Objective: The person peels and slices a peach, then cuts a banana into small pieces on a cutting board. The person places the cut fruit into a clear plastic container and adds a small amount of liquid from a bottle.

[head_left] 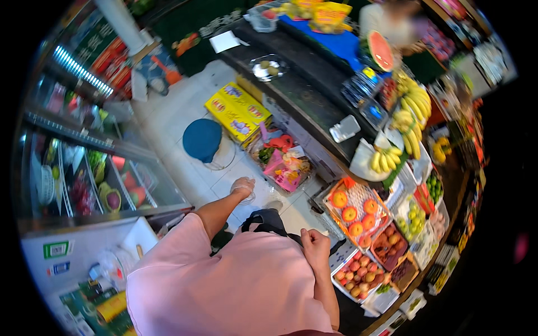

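Out in front of my body, above the tiled floor, is my left hand (243, 187). Its fingers look closed on a piece of clear plastic (250, 197), perhaps a thin bag; I cannot make out its exact form. My right hand (315, 245) is curled in front of my right side, close to a black strap at my waist. What it holds, if anything, is hidden. Beyond my left hand stand a blue round-topped stool (202, 140) and a bin lined with clear plastic (287, 168), full of colourful wrappers and scraps.
A yellow carton (238, 112) stands against the dark counter (314, 103). Bananas (414, 106), a cut watermelon (380, 50) and boxed peaches and apples (358, 274) line the right. A glass-fronted fruit fridge (95, 173) stands left. Another person (386, 22) is behind the counter.
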Motion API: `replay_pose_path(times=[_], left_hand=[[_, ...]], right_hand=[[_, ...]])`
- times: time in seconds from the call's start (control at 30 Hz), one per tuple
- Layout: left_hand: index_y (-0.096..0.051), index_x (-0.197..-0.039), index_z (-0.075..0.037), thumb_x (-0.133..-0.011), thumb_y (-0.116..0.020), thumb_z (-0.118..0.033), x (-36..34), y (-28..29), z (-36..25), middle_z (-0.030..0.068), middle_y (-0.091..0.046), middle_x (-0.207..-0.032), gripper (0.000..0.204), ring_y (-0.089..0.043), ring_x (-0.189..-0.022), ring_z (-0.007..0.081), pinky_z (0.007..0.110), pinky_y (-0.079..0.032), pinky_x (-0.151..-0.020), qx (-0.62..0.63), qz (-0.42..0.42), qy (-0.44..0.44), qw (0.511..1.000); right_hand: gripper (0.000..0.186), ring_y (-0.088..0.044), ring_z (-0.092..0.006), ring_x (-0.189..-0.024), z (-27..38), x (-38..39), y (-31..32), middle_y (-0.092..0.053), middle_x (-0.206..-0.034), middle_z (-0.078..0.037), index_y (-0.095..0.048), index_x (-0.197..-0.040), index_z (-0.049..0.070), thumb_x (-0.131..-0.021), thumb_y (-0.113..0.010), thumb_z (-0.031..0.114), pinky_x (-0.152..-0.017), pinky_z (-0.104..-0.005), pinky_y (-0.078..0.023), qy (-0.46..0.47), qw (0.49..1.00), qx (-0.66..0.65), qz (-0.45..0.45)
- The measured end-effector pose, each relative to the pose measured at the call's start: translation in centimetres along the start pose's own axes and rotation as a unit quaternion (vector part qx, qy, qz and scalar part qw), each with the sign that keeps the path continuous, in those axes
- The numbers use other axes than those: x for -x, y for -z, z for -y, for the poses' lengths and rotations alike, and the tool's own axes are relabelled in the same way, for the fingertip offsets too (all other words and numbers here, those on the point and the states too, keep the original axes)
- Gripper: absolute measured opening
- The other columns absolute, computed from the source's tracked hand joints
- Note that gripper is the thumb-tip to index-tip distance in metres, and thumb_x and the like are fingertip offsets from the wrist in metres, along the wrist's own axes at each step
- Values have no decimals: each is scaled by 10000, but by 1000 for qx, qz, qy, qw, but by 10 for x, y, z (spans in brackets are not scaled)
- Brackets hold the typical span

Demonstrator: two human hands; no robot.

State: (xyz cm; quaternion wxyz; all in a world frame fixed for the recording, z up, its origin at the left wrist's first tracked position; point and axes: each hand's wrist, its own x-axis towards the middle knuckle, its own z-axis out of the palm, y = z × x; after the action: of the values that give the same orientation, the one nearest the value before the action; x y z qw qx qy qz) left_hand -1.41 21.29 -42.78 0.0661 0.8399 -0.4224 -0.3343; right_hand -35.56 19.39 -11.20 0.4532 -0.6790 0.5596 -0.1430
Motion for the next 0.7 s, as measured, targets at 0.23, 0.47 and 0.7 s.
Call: replay_pose_path(times=[0.23, 0.47, 0.7], left_hand=[[-727, -1059, -66, -1004, -399, -336, 86, -18, 93, 207, -675, -1192, 428, -627, -1143, 354, 482, -494, -954, -51, 45, 116, 991], [-729, -1104, -64, -994, -423, -234, 193, 4, 77, 184, -715, -1131, 367, -688, -1078, 320, 447, -539, -918, 65, -8, 365, 929], [-716, -1091, -45, -993, -419, -301, 225, -21, 57, 183, -715, -1116, 404, -699, -1009, 355, 464, -551, -865, 57, -26, 301, 952]], right_hand=[[323, -664, -350, -612, 38, -65, -22, -654, -669, -198, -710, -791, 19, -916, -685, 315, -599, -419, -508, 153, 965, 107, 185], [341, -622, -296, -533, 34, -100, -25, -606, -594, -185, -674, -736, 4, -907, -701, 299, -570, -402, -489, 171, 951, 112, 233], [382, -616, -277, -538, 13, -116, -25, -607, -596, -169, -652, -705, 1, -890, -715, 329, -597, -402, -491, 185, 921, 136, 315]])
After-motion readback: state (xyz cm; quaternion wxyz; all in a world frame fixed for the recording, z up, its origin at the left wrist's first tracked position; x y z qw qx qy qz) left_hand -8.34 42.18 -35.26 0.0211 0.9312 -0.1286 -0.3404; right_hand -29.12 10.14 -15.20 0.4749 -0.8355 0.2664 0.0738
